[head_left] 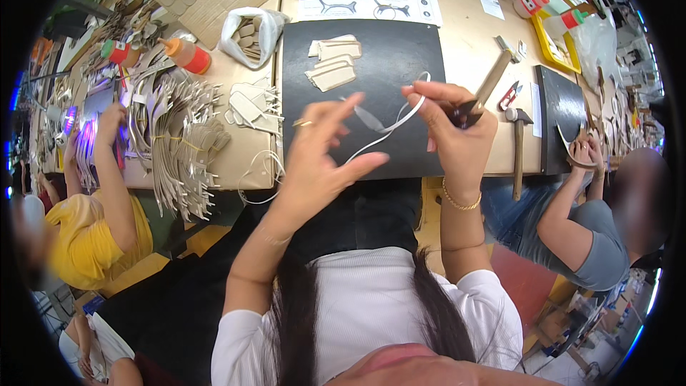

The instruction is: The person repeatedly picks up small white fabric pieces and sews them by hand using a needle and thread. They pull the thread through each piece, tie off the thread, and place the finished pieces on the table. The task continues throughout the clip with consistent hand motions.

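Note:
My right hand (pixel 457 118) is closed over the right part of the black mat. Between its thumb and fingertips it pinches a thin white strap (pixel 397 126). A wooden-handled tool (pixel 494 80) with a dark end also rests in that hand; the palm hides part of it. The strap loops across the mat, with a wider pale piece (pixel 369 119) near my left fingers. My left hand (pixel 314 154) hovers over the mat's left side, fingers spread, with nothing visibly in it. Beyond it, several pale cut pieces (pixel 333 62) lie stacked on the black mat (pixel 400 50).
Left of the mat are bundled pale straps (pixel 175 139), a plastic bag of small pieces (pixel 251 37) and an orange glue bottle (pixel 187 56). A hammer (pixel 519 150) and red-handled snips (pixel 509 96) lie on the right. People work on both sides.

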The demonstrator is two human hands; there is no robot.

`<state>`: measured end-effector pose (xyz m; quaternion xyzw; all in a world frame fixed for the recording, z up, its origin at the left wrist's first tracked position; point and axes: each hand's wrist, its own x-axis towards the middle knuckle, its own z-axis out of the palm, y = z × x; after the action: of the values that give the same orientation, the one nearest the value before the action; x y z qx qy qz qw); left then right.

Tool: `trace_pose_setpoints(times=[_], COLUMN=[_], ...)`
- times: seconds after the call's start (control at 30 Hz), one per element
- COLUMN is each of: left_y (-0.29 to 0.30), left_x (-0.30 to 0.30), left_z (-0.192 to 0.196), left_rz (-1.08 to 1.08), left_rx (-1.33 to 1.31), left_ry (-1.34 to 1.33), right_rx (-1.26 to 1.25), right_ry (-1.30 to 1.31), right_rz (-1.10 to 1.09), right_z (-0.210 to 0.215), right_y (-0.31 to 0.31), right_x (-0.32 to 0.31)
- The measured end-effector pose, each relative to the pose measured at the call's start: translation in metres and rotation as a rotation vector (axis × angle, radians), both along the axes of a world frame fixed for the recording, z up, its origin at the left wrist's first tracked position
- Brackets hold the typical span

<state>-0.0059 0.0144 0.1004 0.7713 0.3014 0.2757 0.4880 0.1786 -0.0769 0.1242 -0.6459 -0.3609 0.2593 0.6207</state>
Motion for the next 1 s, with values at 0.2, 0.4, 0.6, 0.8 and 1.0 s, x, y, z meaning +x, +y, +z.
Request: trace_pose_setpoints(times=[0.2,0.4,0.6,0.8,1.0], left_y=[-0.002,0.015,0.013,0.011,0.024], left_x=[0.02,-0.004,-0.004,0.003,0.001], left_z=[-0.011,-0.031,-0.042,-0.026,-0.022], left_rz=[-0.179,-0.187,-0.114,-0.215,-0.301], left_rx=[-0.381,-0.924,-0.869,-0.411,-0.196], left_ry=[-0.136,-0.271,-0.161,0.107,0.097], right_rx=[-0.008,-0.271,-0.45,-0.111,-0.265], right_ry=[-0.521,-0.596,-0.766,-0.536,-0.108], right_rz=[-0.114,-0.068,0.098,0.313,0.512], right_z=[-0.002,-0.015,-0.03,-0.035,-0.05], right_y=[-0.015,-0.041,-0.04,-0.009,0.005], right_x=[0.012,0.039,0.038,0.015,0.015])
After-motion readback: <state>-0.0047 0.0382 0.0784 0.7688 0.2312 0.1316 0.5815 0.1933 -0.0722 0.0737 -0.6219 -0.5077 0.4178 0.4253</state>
